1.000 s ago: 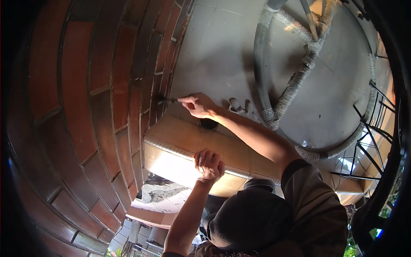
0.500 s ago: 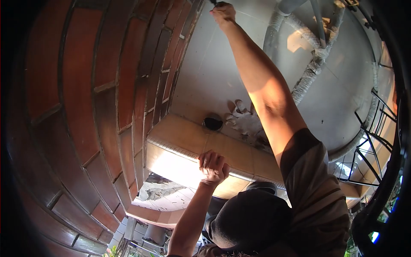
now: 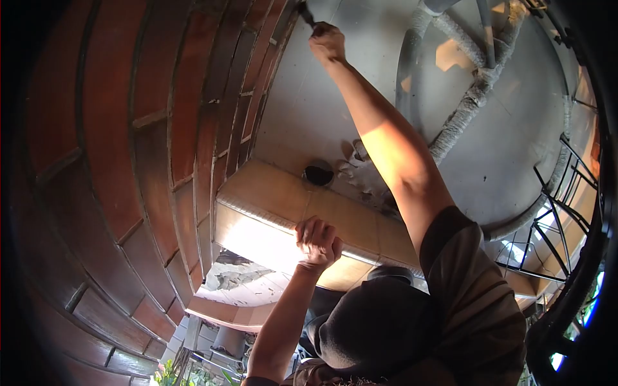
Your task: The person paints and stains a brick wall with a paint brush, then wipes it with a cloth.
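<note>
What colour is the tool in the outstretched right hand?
The tool looks dark, nearly black; it shows best in the head view, near the top edge.

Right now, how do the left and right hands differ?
The right hand grips a dark tool; the left hand shows none. The right hand is stretched far out, over the pale surface by the brick wall; the left hand is closer in, seen against the tan ledge. Both are bare with fingers curled.

The floor (image 3: 296,106) is grey; a rope-wrapped frame (image 3: 473,94) stands on it, and pale scraps (image 3: 354,172) lie near the tan ledge (image 3: 267,181), beside a dark round thing (image 3: 318,175).
</note>
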A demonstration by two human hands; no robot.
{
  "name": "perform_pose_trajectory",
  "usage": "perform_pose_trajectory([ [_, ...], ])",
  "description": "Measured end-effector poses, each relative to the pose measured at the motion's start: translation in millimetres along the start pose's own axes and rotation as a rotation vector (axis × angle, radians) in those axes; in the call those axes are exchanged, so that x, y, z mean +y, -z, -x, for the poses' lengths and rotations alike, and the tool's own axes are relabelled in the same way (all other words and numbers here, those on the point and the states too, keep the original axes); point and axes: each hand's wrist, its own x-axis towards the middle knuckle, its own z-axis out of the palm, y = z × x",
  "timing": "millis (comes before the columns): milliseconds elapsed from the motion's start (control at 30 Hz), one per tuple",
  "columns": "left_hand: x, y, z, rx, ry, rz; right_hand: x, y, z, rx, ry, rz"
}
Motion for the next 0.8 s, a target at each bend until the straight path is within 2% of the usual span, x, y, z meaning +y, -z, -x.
perform_pose_trajectory([
  [67,-1,-2,0,-0.004,0.003,0.011,-8,-17,25,-0.06,-0.089,-0.274],
  [100,-3,-2,-1,-0.002,0.0,0.014,-19,-21,47,-0.012,0.097,0.129],
  [133,-3,-2,0,0.0,0.003,0.019,-24,-28,77,-0.127,-0.059,0.096],
  [167,-2,-2,1,-0.004,0.003,0.023,-22,-40,117,-0.117,-0.042,0.087],
  [233,-2,-3,-1,-0.008,0.003,0.015,-14,-55,188,-0.311,-0.189,0.016],
  [300,-1,-1,-1,-0.009,0.008,0.011,-6,-59,232,-0.545,-0.103,0.106],
  [400,-2,-1,0,-0.005,0.004,0.014,-3,-71,234,-0.73,0.289,0.418],
  [433,-2,-2,0,-0.004,0.005,0.021,-15,-68,218,-0.734,0.135,0.453],
  [467,-2,-2,2,-0.006,0.008,0.028,-24,-55,194,-0.747,0.012,0.359],
  [500,-3,-3,2,-0.001,0.011,0.032,-26,-46,168,-0.643,-0.033,0.298],
  [533,-4,-3,2,0.005,0.01,0.04,-2,-38,144,-0.597,-0.116,-0.005],
  [567,-6,-5,1,0.018,0.009,0.038,-25,-16,137,-0.418,-0.228,-0.042],
  [600,-6,-5,0,0.028,0.009,0.039,-19,-11,131,-0.277,-0.1,-0.172],
  [633,-4,-4,3,0.033,0.009,0.041,-14,-10,130,-0.306,-0.154,-0.122],
  [700,-4,-3,2,0.035,0.014,0.034,-10,-28,164,-0.211,0.019,0.046],
  [800,-3,-1,2,0.019,0.021,0.034,12,-74,248,-0.37,0.051,0.27],
])
